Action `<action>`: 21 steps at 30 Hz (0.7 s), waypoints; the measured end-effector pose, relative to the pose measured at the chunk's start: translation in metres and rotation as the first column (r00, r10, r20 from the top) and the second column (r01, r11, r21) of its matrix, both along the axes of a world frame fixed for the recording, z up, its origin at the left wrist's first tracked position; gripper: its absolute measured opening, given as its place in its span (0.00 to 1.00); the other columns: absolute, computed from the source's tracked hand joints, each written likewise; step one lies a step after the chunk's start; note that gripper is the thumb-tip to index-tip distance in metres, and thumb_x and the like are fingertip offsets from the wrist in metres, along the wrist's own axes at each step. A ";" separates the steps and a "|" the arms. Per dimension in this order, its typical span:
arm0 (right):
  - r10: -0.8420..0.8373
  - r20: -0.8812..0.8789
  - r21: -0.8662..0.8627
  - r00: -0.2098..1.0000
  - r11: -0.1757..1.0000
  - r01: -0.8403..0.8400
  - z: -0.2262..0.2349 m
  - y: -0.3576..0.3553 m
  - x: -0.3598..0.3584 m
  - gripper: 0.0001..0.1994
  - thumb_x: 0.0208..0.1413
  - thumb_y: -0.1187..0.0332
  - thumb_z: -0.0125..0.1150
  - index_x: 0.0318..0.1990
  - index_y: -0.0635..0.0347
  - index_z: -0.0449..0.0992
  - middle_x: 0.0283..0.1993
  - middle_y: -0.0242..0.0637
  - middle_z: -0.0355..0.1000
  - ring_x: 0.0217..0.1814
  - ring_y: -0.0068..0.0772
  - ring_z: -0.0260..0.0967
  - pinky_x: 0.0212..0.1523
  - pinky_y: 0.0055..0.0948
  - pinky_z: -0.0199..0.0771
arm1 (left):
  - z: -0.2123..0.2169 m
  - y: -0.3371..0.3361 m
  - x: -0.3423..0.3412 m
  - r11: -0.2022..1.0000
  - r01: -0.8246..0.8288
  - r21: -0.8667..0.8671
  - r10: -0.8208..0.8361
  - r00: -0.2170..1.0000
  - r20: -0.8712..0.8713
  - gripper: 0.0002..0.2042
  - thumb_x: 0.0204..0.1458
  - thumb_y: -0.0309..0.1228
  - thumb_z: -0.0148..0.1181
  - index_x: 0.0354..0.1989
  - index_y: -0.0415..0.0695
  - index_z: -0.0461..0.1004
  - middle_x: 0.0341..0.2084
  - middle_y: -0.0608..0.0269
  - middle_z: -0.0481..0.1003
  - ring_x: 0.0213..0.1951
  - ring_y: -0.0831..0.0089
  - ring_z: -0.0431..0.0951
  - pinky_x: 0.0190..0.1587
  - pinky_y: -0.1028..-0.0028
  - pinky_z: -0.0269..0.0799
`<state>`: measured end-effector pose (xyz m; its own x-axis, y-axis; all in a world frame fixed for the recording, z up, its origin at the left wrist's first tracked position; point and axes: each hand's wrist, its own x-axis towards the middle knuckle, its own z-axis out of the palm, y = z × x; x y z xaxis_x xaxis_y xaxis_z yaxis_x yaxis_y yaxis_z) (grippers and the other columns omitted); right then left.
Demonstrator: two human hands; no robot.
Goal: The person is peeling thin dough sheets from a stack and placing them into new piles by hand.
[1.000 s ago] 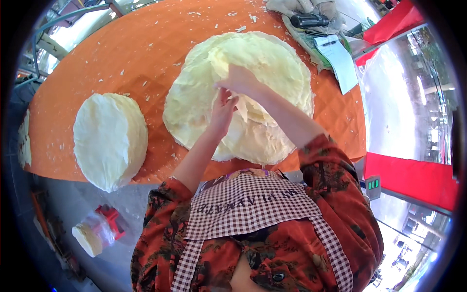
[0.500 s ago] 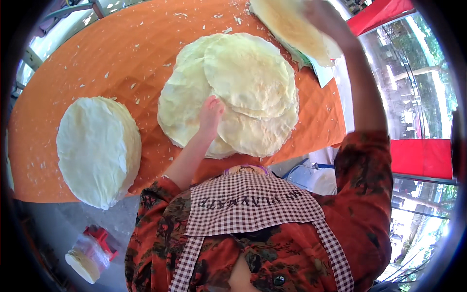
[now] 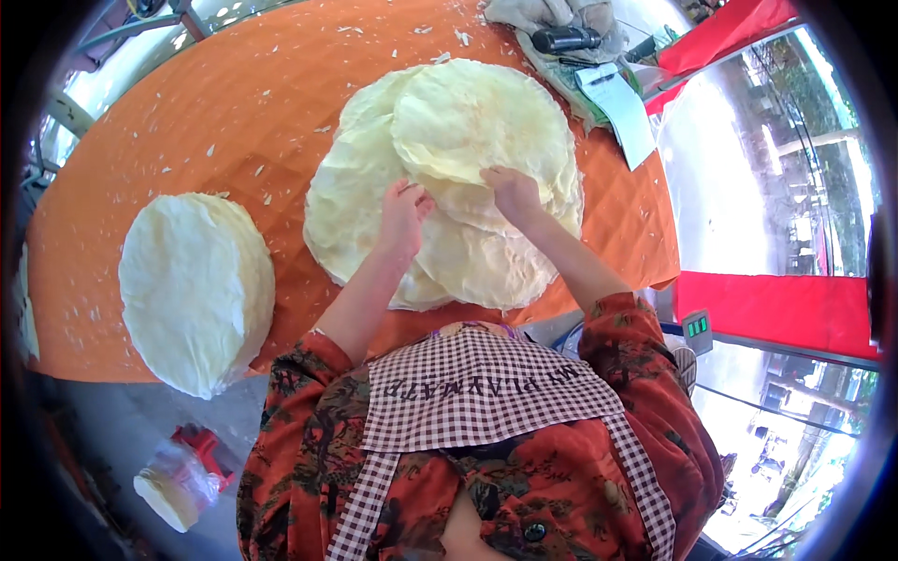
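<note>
A loose pile of pale, thin round flatbread sheets [image 3: 360,201] lies overlapping on the orange-covered table in front of me. My right hand [image 3: 514,194] pinches the near edge of the top flatbread sheet [image 3: 482,117]. Just left of it, my left hand [image 3: 406,217] hovers over or rests on the pile, its fingers curled close together near that sheet's left edge. Whether anything is between those fingers is hidden. A taller, neater stack of similar round sheets [image 3: 187,290] stands at the table's near left edge.
Pale crumbs dot the orange table cover [image 3: 234,103]. At the far right lie a crumpled bag [image 3: 552,14], a black cylindrical object [image 3: 566,39] and a light paper [image 3: 617,112]. A plastic bag of round sheets [image 3: 173,491] is on the floor at lower left.
My right hand has come from the far right corner to the pile's top sheet. The browned sheet it was at is gone from that corner, uncovering the bag and paper. My left hand stays nearly still.
</note>
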<state>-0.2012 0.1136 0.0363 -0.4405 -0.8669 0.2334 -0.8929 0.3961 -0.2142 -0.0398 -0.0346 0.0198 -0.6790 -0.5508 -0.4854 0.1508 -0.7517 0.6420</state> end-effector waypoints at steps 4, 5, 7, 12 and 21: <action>0.045 0.031 -0.043 0.999 0.998 -0.044 0.000 0.010 -0.002 0.08 0.47 0.74 0.49 0.35 0.56 0.73 0.39 0.37 0.72 0.44 0.41 0.69 0.40 0.37 0.71 | 0.013 0.016 -0.004 0.981 -0.007 -0.194 0.035 0.989 0.142 0.26 0.52 0.23 0.51 0.58 0.32 0.51 0.38 0.52 0.68 0.39 0.65 0.72 0.47 0.69 0.71; 0.066 -0.038 -0.036 0.997 0.997 -0.067 -0.011 0.013 -0.002 0.10 0.46 0.73 0.51 0.39 0.57 0.72 0.44 0.38 0.71 0.49 0.42 0.67 0.44 0.38 0.70 | 0.016 0.021 -0.005 0.990 0.027 -0.138 -0.005 0.988 0.153 0.25 0.52 0.23 0.51 0.58 0.32 0.53 0.39 0.53 0.68 0.39 0.65 0.72 0.47 0.68 0.71; 0.093 -0.101 -0.028 0.991 0.995 -0.096 -0.019 0.018 -0.001 0.14 0.45 0.72 0.54 0.43 0.58 0.71 0.49 0.39 0.69 0.53 0.42 0.65 0.48 0.39 0.68 | 0.017 0.030 -0.006 0.995 0.055 -0.082 -0.040 0.985 0.170 0.24 0.52 0.23 0.51 0.57 0.33 0.54 0.39 0.54 0.67 0.40 0.65 0.72 0.48 0.68 0.71; 0.114 0.002 0.074 0.994 0.991 -0.113 -0.006 0.030 0.007 0.32 0.41 0.62 0.65 0.56 0.58 0.63 0.61 0.41 0.58 0.64 0.45 0.53 0.60 0.43 0.54 | 0.007 0.039 -0.009 0.997 0.078 -0.017 -0.076 0.990 0.116 0.20 0.52 0.23 0.51 0.53 0.33 0.57 0.39 0.56 0.68 0.42 0.64 0.72 0.49 0.66 0.71; 0.036 0.042 -0.075 0.998 0.997 -0.033 -0.005 0.024 0.011 0.31 0.44 0.63 0.61 0.58 0.59 0.61 0.57 0.41 0.64 0.61 0.44 0.58 0.58 0.42 0.57 | 0.020 0.020 -0.022 0.926 0.153 0.346 -0.079 0.972 -0.220 0.12 0.52 0.25 0.47 0.45 0.39 0.61 0.39 0.53 0.70 0.45 0.60 0.70 0.48 0.62 0.70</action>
<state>-0.1899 0.1378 0.0310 -0.4221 -0.8625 0.2791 -0.8948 0.3470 -0.2810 -0.0620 -0.0141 0.0399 -0.8299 -0.2769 -0.4842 0.1447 -0.9452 0.2926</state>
